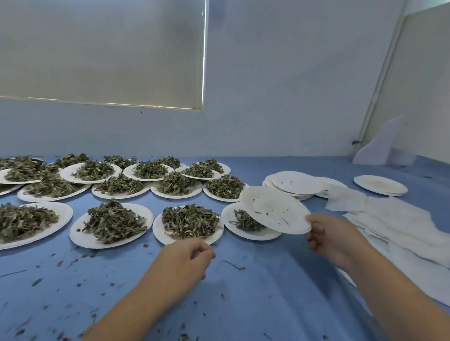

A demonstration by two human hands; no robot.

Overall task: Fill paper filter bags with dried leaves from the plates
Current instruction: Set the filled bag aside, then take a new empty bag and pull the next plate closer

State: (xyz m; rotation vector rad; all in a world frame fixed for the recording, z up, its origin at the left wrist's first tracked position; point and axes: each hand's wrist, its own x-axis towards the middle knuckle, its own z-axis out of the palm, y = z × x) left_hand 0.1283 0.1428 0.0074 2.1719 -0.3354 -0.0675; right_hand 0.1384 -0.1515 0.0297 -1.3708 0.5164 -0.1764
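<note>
Partly hiding leaves [244, 220], empty plate [274, 209] pinched by right hand [330, 237], left hand [184, 260] grip unclear.

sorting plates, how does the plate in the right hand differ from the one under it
The held plate is tilted, gripped at its rim by the right hand; the plate under it lies flat. The held plate carries only crumbs; the plate under it a small leaf pile. Both are round and white.
</note>
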